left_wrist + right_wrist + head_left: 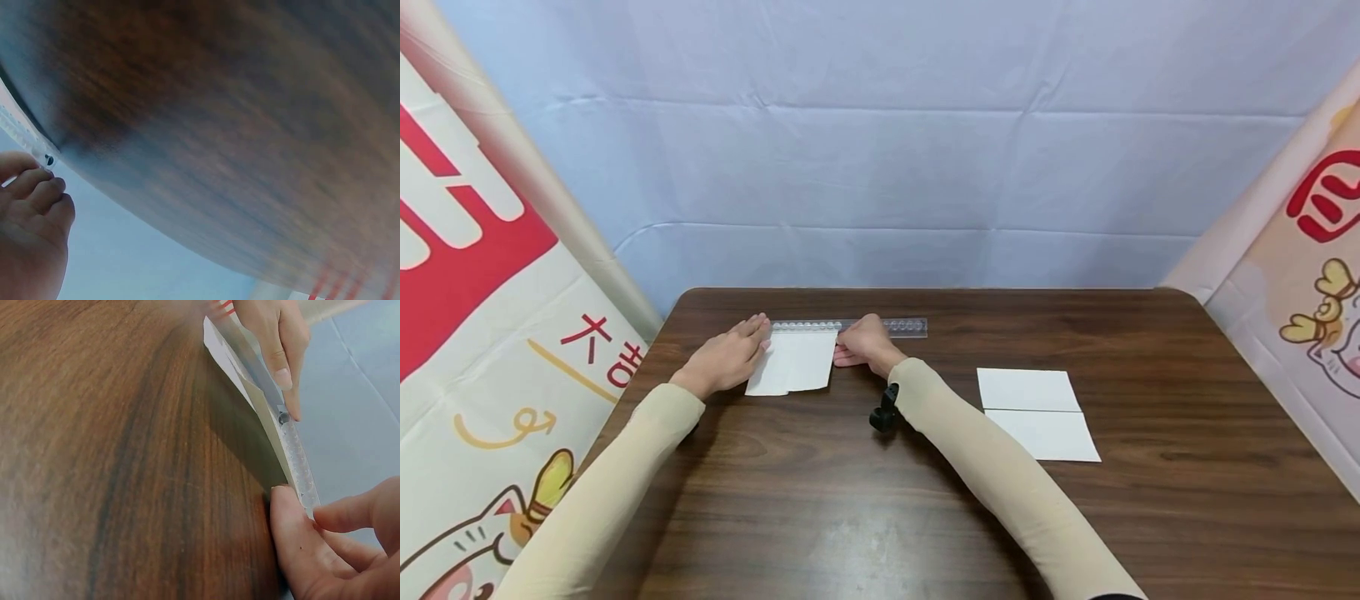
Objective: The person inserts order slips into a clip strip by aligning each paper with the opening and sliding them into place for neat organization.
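A sheet of white paper point(793, 362) lies near the table's far edge, its near edge uneven. Across its far edge lies a clear plastic ruler point(904, 327) with a row of round holes. My left hand point(726, 358) rests at the paper's left edge, its fingers extended onto the ruler's left end. At the paper's right far corner, my right hand point(863, 343) pinches the paper beside the ruler. The right wrist view shows thumb and finger at that corner, with the near part of the paper point(265, 419) lifted off the table.
Two white paper pieces point(1030, 390) lie edge to edge on the right of the brown wooden table point(790, 508). A pale blue cloth point(887, 167) hangs behind the far edge. Printed banners point(497, 350) stand on both sides.
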The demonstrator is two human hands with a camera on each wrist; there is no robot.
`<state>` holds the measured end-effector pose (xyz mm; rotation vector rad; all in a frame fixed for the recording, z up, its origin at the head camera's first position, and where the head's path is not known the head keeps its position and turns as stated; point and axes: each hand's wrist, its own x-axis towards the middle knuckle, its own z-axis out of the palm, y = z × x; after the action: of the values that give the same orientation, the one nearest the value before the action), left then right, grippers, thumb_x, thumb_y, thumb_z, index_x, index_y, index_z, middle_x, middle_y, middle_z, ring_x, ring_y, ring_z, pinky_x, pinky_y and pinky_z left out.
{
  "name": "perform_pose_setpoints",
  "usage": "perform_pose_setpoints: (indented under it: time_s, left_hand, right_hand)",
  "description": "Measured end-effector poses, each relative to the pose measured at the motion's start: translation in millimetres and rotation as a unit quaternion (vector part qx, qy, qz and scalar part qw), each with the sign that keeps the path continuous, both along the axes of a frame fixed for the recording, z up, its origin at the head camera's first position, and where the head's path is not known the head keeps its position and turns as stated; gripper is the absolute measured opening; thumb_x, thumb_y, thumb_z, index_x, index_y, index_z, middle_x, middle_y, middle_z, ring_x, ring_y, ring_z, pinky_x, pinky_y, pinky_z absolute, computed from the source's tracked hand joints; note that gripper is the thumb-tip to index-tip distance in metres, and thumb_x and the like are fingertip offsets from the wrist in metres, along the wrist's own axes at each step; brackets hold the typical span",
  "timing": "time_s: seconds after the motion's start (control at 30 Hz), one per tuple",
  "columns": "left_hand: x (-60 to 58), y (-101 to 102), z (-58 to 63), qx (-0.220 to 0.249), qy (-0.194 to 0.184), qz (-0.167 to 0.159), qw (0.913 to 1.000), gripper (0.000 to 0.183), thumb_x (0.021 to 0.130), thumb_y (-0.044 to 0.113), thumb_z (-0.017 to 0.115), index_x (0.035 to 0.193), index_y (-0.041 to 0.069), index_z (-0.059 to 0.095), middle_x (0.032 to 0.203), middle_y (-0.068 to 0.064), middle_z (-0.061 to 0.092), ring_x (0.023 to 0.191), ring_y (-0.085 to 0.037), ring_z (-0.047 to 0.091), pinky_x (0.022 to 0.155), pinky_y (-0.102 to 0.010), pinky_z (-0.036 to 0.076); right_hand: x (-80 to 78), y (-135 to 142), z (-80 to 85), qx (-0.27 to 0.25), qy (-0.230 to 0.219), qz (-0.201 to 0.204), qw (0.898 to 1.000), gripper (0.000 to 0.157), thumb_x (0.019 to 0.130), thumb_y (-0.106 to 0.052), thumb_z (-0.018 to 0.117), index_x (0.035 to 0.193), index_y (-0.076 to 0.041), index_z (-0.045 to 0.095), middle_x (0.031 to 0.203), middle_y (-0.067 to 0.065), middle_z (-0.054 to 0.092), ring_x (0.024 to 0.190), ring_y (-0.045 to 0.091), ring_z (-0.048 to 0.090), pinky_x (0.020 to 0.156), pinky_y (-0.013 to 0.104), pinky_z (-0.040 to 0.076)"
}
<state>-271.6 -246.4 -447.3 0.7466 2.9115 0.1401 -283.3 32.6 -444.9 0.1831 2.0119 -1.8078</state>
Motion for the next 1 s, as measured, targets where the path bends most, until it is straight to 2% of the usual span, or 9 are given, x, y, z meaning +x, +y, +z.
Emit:
perform_pose_setpoints:
  time_s: [0.3, 0.63, 0.83, 1.0]
  left_hand:
    - [-0.6, 0.4, 0.3, -0.002, 0.002, -0.004, 1.0, 0.06, 0.117, 0.031, 0.032, 0.164, -0.005, 0.026, 0.173, -0.026, 0.023, 0.162, -0.042, 0.023, 0.131, -0.057, 0.028]
    - [0.1, 0.5, -0.3, 0.0, -0.001, -0.004, 1.0, 0.06, 0.117, 0.031, 0.031, 0.164, -0.006, 0.026, 0.174, -0.026, 0.021, 0.162, -0.042, 0.022, 0.132, -0.056, 0.025]
    - [0.2, 0.6, 0.0, -0.001, 0.001, -0.005, 1.0, 0.06, 0.117, 0.03, 0.032, 0.164, -0.006, 0.026, 0.173, -0.026, 0.022, 0.162, -0.042, 0.023, 0.133, -0.055, 0.024]
    - [0.7, -0.1, 0.2, -0.003, 0.0, -0.002, 1.0, 0.06, 0.117, 0.03, 0.032, 0.164, -0.005, 0.026, 0.174, -0.025, 0.021, 0.162, -0.042, 0.022, 0.132, -0.057, 0.025]
  right_hand:
    - [1.0, 3.7, 4.1, 0.008, 0.0, 0.002, 1.0, 0.028, 0.103, -0.003, 0.061, 0.125, 0.014, 0.061, 0.087, 0.017, 0.074, 0.063, 0.016, 0.074, 0.072, 0.033, 0.068]
    - [6.7, 14.0, 9.7, 0.023, 0.016, 0.017, 0.999, 0.029, 0.103, -0.006, 0.064, 0.125, 0.012, 0.068, 0.09, 0.017, 0.075, 0.071, 0.018, 0.077, 0.077, 0.035, 0.068]
    - [12.0, 22.7, 13.4, 0.043, 0.045, 0.031, 0.998, 0.029, 0.103, -0.009, 0.065, 0.125, 0.009, 0.07, 0.091, 0.015, 0.075, 0.079, 0.022, 0.079, 0.078, 0.035, 0.068]
    - [18.9, 35.7, 20.7, 0.074, 0.085, 0.055, 0.992, 0.029, 0.104, -0.012, 0.066, 0.124, 0.008, 0.072, 0.101, 0.02, 0.077, 0.093, 0.032, 0.08, 0.084, 0.04, 0.067]
